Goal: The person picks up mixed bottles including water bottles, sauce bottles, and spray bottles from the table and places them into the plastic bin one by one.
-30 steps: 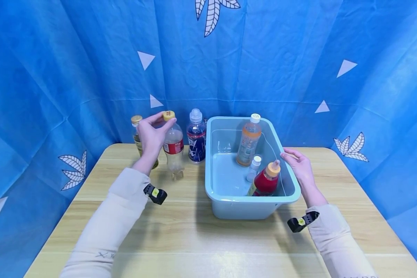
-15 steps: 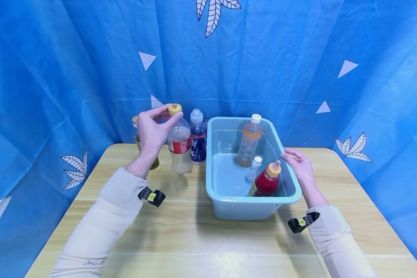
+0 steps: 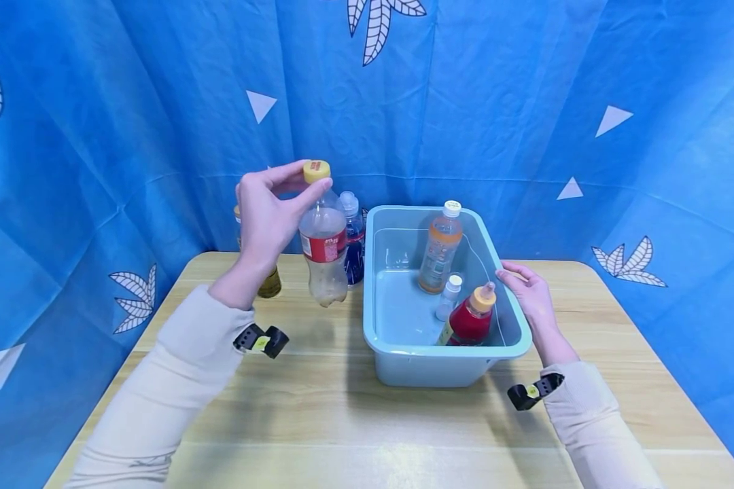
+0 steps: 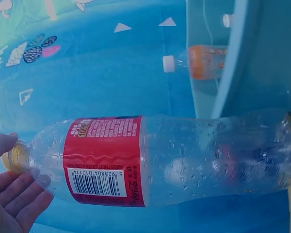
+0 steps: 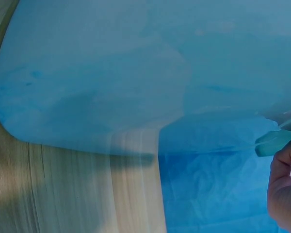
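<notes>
My left hand (image 3: 268, 210) pinches the yellow cap of a clear plastic soda bottle (image 3: 326, 248) between thumb and fingers. The bottle hangs off the table, tilted slightly, its red label and barcode plain in the left wrist view, with droplets inside. My right hand (image 3: 529, 295) grips the right rim of a light blue plastic tub (image 3: 422, 367); in the right wrist view its curled fingers (image 5: 283, 177) show at the right edge. Inside the tub are an orange-labelled bottle (image 3: 439, 255), a small white-capped bottle (image 3: 448, 299) and a red bottle with a nipple-like top (image 3: 469, 319).
A dark blue bottle (image 3: 355, 255) stands on the wooden table (image 3: 306, 407) behind the held bottle, left of the tub. Another bottle (image 3: 270, 284) with yellowish contents is mostly hidden behind my left hand. A blue patterned curtain (image 3: 483, 102) hangs around the table.
My left hand has lifted the soda bottle off the table and carried it up and to the right, towards the tub. My right hand stays on the rim.
</notes>
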`<state>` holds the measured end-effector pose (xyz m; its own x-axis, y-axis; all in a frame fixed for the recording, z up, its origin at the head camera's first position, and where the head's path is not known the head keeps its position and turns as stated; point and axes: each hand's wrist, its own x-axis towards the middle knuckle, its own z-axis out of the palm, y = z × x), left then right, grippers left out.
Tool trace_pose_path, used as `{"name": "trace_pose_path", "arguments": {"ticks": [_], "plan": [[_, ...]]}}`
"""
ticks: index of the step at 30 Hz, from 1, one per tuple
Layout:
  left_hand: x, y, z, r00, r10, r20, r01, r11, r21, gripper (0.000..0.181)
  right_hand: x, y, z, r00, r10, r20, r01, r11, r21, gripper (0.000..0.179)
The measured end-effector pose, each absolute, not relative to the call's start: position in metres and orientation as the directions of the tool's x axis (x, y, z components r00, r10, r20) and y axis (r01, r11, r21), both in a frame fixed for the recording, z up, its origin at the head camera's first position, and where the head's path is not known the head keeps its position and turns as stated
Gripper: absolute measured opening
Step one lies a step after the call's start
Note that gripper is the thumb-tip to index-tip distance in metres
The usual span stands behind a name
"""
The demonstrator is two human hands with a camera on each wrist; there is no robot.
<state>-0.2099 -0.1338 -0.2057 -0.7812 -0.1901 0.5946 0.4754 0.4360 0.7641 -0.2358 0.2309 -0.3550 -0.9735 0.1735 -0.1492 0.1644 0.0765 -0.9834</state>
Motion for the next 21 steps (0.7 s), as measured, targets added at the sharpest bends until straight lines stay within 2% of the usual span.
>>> {"name": "trace_pose_path", "arguments": {"ticks": [21], "plan": [[-0.211,-0.111,-0.154,-0.767,-0.130,0.628,0.530,0.424,0.734,0.038,-0.225,0.220,-0.334,-0.970,0.168,-0.177,0.192,0.079,-0.978,0.050]]}}
